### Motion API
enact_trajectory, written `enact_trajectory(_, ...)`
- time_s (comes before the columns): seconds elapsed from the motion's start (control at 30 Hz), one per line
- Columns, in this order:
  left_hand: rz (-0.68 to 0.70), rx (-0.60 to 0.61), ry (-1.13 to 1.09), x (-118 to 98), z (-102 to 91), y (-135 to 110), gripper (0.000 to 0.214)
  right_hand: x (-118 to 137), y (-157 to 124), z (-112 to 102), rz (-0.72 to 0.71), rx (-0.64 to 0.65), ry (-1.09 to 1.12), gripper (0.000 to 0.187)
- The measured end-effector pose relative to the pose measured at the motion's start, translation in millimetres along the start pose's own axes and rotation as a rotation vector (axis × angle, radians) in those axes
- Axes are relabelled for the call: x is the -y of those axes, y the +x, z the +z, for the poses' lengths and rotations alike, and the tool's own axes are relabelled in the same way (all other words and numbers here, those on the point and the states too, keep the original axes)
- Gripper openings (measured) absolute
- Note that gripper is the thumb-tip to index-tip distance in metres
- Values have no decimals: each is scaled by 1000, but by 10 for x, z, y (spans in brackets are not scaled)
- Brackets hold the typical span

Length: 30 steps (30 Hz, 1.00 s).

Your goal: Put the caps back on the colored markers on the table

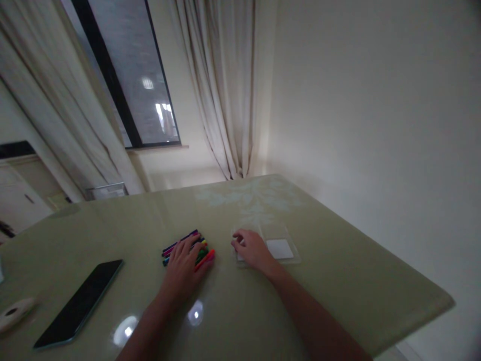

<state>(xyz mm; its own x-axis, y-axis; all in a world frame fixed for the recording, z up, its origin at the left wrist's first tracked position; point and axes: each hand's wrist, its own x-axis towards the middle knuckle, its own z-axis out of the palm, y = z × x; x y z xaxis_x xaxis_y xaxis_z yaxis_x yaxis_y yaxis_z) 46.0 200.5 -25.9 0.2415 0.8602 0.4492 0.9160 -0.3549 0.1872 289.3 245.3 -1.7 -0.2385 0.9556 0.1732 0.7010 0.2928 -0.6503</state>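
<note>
My left hand (183, 263) lies over a bundle of coloured felt-tip pens (203, 256) on the table, its fingers spread across them. Purple, blue, yellow, green and orange-red pens show around the fingers; the palm hides the rest. To the right, my right hand (253, 246) rests over the left part of a clear plastic case (295, 254). Its fingers are loosely curled, with a small gap between thumb and forefinger, and no object shows in them. A white card or label (280, 248) shows in the case's right part.
A dark tablet or large phone (80, 303) lies on the left of the green, glossy table (338, 281). Near the left edge is a round whitish object (15, 313) with a dark centre. A wall (376, 125) runs along the table's right side; curtains (229, 90) hang behind.
</note>
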Motion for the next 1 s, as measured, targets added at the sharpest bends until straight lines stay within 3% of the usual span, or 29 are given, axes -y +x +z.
enact_trajectory(0.1,4,-12,-54,-77,-19,-4,27,13,-24,38,-22,19,44,22)
enact_trajectory(0.4,54,-39,21,-189,-92,45,35,64,-64,103,-71,58,125,21)
enact_trajectory(0.47,-39,-56,-93,-205,-137,68,34,68,-64,86,-75,52,136,20)
enact_trajectory(0.57,-285,-103,-465,-232,-246,113,36,101,-70,45,-114,5,190,17)
enact_trajectory(0.63,-418,-111,-784,-253,-313,138,41,148,-81,19,-134,-6,299,19)
enact_trajectory(0.73,-495,-64,-1142,-292,-350,149,48,239,-103,-7,-129,70,539,25)
enact_trajectory(0.87,-506,7,-1281,-384,-324,132,45,330,-133,-20,-134,182,713,29)
enact_trajectory(1.0,-483,-22,-1273,-500,-320,121,38,352,-161,-26,-150,217,763,31)
